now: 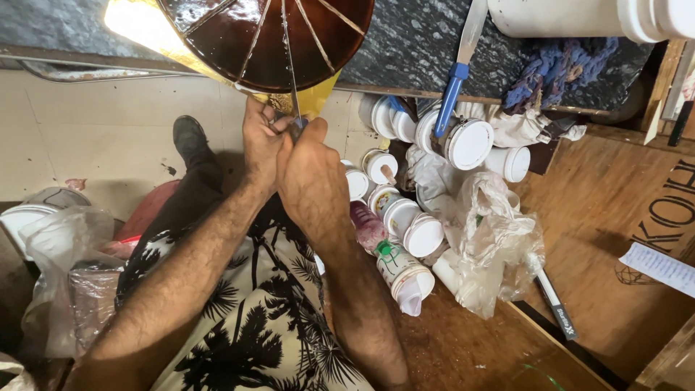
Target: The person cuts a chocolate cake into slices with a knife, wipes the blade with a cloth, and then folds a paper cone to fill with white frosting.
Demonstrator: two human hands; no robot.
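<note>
Crowding the floor right of both hands, white jars [423, 235] and bag [492, 239]; left hand [262, 145] and right hand [311, 170] pinch a thin rod [292, 87] under the brown dome [268, 36].

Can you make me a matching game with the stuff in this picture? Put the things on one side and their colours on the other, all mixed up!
Things:
1. Handle of the brush lying on the dark counter
2. Lids of the little tubs piled on the floor
3. Shoe on the tiled floor
4. Panelled umbrella-shaped piece that the left hand and right hand work on

Colours:
A. White
B. Shiny dark brown
C. Blue
D. Black

Right pairs: 1-C, 2-A, 3-D, 4-B
</note>
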